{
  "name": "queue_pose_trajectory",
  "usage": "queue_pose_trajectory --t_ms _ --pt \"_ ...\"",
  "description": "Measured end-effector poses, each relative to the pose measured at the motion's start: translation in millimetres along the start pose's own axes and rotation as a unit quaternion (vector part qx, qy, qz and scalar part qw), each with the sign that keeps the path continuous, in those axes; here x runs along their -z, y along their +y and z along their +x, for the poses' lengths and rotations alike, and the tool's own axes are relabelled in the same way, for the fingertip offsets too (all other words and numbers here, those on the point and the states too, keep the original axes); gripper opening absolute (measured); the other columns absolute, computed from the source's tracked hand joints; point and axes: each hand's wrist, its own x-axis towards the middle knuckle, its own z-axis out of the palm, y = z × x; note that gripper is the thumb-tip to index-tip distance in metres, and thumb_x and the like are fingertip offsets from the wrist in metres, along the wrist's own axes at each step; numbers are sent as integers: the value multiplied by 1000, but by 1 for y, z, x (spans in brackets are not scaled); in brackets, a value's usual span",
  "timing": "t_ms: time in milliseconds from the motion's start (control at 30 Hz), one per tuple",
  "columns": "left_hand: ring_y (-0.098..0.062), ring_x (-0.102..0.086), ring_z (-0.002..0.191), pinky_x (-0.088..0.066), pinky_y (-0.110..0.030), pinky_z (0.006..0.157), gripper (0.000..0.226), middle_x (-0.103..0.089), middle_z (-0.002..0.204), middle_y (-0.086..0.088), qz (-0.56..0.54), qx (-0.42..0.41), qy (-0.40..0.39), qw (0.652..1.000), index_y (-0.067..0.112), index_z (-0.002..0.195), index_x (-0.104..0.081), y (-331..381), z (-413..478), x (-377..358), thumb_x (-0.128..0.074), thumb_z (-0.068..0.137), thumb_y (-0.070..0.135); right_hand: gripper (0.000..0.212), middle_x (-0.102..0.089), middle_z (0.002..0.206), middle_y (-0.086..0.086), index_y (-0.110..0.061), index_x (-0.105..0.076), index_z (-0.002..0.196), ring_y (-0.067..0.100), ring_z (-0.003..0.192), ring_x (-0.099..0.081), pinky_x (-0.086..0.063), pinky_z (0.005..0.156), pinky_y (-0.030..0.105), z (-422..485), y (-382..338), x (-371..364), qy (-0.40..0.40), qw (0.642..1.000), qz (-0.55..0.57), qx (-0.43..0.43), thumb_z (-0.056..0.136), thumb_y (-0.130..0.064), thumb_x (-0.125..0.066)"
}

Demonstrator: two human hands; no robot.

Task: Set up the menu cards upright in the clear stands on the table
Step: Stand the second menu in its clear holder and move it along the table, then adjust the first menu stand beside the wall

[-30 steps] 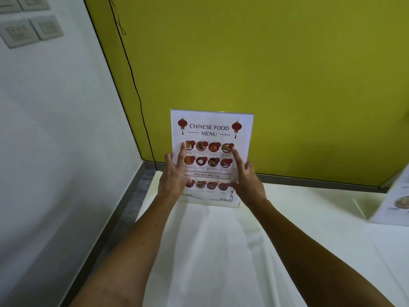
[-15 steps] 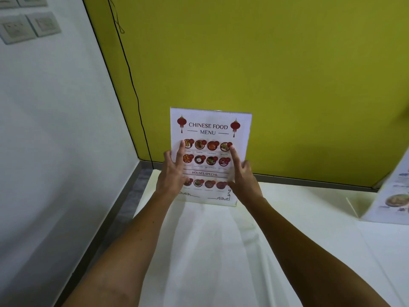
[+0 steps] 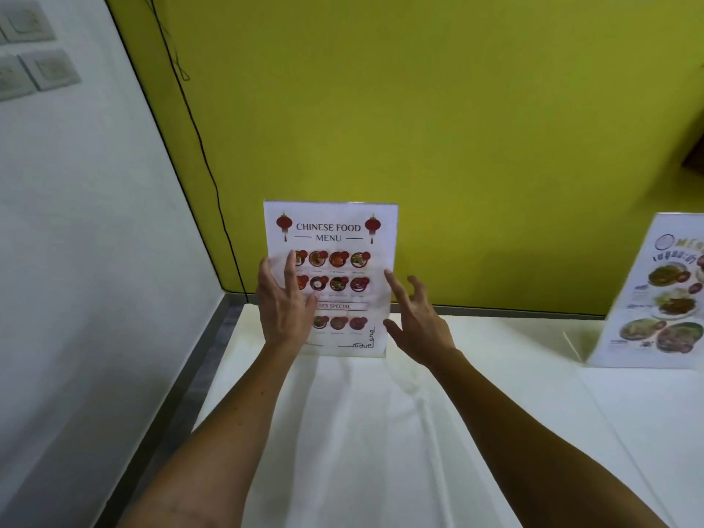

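Though grazed left, menu card ungripped

I'd call this a restaurant / dining rm. Table w/ a white cloth sits in a corner, far edge against a yellow-green wall. A "Chinese Food Menu" card stands upright near the far left corner; 2nd menu w/ dish photos at the right edge.
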Motion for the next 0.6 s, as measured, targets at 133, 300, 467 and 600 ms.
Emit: queue_pose_trajectory --t_ms 133,300,467,600 --pt "-44 -31 136 -33 -58 108 68 -31 146 -29 38 20 65 997 17 140 -29 33 -6 1 -66 83 27 84 -11 161 6 -29 -2 151 33 131 -45 -48 95 46 -6 23 23 31 998 -53 7 88 -27 -58" --pt "-40 -35 137 -30 -63 108 66 -34 149 -23 27 -150 55 987 15 142 -32 104 -27 -15 -62 83 20 84 -2 162 -4 -20 4 152 19 150 -3 -15 121 45 -28 76 60 58 995 -82 -1 88 -20 -51" --pt "-34 -32 142 -28 -60 109 75 -35 153 -15 17 -257 -26 966 16 146 -25 200 -64 -39 -64 82 18 79 3 162 -2 -18 0 152 20 149 3 -9 119 47 -63 152 105 96 987 -124 -29 91 -25 -49" --pt "-33 -32 142 -29 -60 109 74 -33 155 -12 10 -267 -83 960 16 147 -24 269 -89 -58 -63 84 21 77 4 162 -2 -18 1 152 20 149 4 -9 119 49 -90 216 141 107 982 -142 -58 92 -28 -47"
